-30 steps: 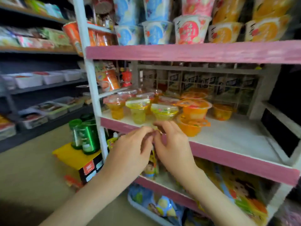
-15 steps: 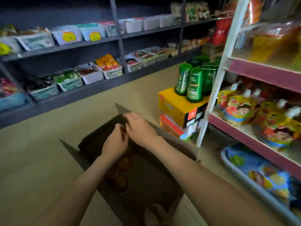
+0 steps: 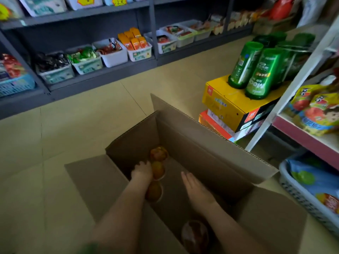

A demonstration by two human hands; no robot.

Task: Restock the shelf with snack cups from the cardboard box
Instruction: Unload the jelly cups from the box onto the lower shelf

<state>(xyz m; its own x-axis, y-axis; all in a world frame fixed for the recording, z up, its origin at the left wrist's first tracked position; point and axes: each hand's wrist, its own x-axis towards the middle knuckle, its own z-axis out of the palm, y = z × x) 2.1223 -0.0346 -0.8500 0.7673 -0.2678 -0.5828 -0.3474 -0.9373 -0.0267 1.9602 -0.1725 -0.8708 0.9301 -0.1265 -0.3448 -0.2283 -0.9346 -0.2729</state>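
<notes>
Left: dark wall shelving (image 3: 88,70) with white bins of packets. Centre: cardboard box (image 3: 211,143) on the floor (image 3: 91,116), flaps open, long sides running from the far end toward the viewer, angled right. Its raised right flap stood between the box interior and the stacked cartons (image 3: 229,105), which carried green canisters (image 3: 256,74). Far right: white-and-pink shelf (image 3: 302,136), basket (image 3: 300,195) under it.

Inside the box, three snack cups (image 3: 158,154) lay in a row along the left wall, the row pointing away from the viewer, tops up as far as blur allowed. Left hand (image 3: 142,171) was against the middle cup, fingers bent down; grip not discernible. Its forearm partly covered the nearest one. Right hand (image 3: 194,187) was flat, fingers straight, holding nothing. A fourth cup (image 3: 194,235) sat at the near end.
</notes>
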